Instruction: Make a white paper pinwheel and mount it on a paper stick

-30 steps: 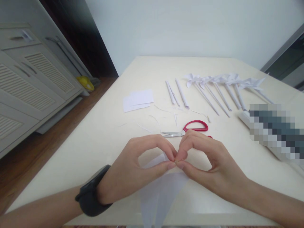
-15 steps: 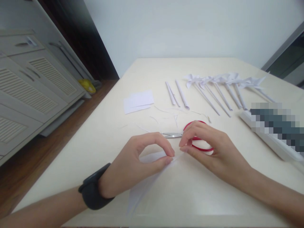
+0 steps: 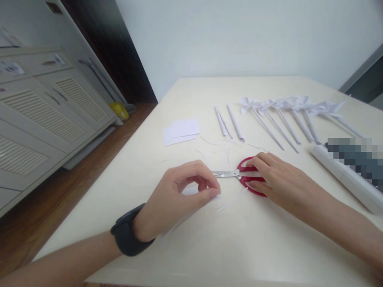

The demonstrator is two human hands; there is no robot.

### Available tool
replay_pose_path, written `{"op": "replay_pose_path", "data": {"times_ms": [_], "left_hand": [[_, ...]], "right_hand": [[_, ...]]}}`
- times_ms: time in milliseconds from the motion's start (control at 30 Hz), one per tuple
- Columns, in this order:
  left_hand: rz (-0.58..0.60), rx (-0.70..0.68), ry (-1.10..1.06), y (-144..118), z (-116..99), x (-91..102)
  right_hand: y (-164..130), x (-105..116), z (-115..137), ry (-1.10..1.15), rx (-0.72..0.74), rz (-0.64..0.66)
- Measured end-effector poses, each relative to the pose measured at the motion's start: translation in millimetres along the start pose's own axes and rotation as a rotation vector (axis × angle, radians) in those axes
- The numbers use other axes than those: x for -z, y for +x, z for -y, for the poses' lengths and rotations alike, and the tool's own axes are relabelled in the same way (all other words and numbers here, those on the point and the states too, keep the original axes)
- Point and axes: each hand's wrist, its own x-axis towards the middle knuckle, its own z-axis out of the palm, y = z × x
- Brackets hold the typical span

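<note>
My left hand, with a dark band on its wrist, pinches a folded white paper piece between thumb and forefinger just above the cream table. Most of that paper is hidden under the hand. My right hand lies over the red handles of a pair of scissors, fingers on the loops; the steel blades point left toward my left hand. Whether the scissors are gripped or only touched I cannot tell. A thin paper strip lies between the two hands.
Several finished white paper pinwheels on rolled sticks lie at the back right. Three rolled paper sticks and a small stack of white paper squares lie behind the scissors. A long white box sits right. Cabinets stand left.
My right hand let go of the paper and moved right and back onto the scissors' handles. My left hand kept hold of the paper and lowered it toward the table.
</note>
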Motion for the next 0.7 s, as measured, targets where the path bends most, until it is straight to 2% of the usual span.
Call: {"op": "replay_pose_path", "data": {"times_ms": [233, 400, 533, 700], "left_hand": [[-0.028, 0.057, -0.097, 2, 2, -0.2], [-0.022, 0.093, -0.115, 1, 3, 0.6], [-0.041, 0.129, -0.124, 2, 3, 1.2], [-0.059, 0.146, -0.141, 2, 2, 0.9]], "right_hand": [[4, -1, -5, 0.011, 0.023, 0.032], [2, -1, -2, 0.065, -0.122, -0.004], [-1, 7, 2, 0.224, -0.256, -0.034], [-4, 17, 18, 0.476, -0.222, -0.026]]}}
